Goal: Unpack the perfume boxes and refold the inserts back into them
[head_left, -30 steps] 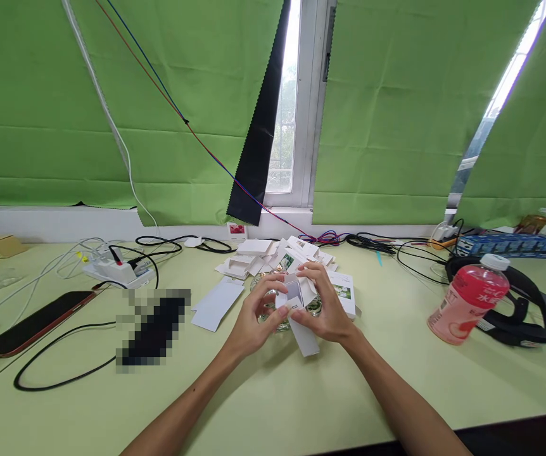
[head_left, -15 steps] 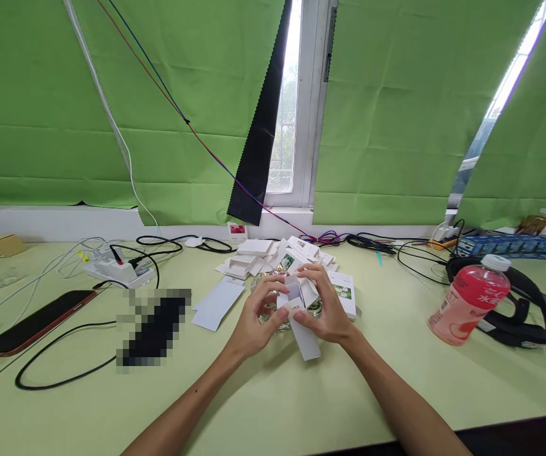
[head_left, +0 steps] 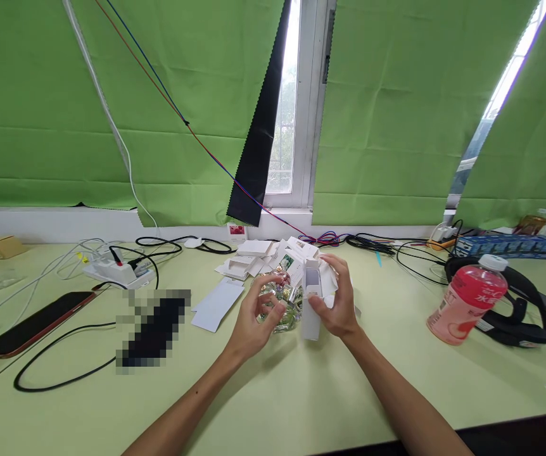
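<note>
A small white box stands upright, its top flaps open, in the grip of my right hand at its right side. My left hand is apart from the box, fingers curved and spread, with nothing between them. Behind and between the hands lies a group of shiny, clear-wrapped items, partly covered by my left fingers. Farther back is a heap of white cartons, some with flower pictures. Flat white card pieces lie to the left of the heap.
At right stand a pink drink bottle and a black headset. On the left are a power strip, a red-edged phone and looping cables. More cables run along the back edge, near blue boxes.
My left hand has let go of the small box. The box has moved slightly right and turned more upright in my right hand, uncovering more of the shiny items.
</note>
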Tool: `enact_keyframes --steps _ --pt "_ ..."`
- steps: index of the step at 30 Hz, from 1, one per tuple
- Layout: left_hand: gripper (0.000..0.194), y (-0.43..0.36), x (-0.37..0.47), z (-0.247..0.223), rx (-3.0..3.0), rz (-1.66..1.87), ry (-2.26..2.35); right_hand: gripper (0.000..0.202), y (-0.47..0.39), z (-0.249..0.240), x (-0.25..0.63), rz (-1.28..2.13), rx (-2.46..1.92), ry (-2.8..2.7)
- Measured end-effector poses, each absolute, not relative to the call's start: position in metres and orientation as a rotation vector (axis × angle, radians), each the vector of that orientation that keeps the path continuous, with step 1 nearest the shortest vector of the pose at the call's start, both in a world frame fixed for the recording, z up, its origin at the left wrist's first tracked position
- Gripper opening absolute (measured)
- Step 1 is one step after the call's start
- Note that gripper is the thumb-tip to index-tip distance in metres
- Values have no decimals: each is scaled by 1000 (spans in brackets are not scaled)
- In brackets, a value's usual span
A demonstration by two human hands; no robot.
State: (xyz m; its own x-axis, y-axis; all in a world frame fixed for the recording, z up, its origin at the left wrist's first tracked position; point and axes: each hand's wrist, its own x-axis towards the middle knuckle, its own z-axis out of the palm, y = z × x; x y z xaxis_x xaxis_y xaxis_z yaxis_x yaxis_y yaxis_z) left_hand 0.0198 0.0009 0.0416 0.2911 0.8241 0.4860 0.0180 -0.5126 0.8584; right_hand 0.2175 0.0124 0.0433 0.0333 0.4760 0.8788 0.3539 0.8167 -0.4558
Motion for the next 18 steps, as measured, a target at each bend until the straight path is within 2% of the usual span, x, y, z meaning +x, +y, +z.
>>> enact_keyframes --steps 11,18 --pt "39 0 21 43 1833 1305 828 69 24 39 235 -74 -760 -1412" --pt "38 0 21 42 1850 1296 834 71 31 45 250 -314 -935 -1331"
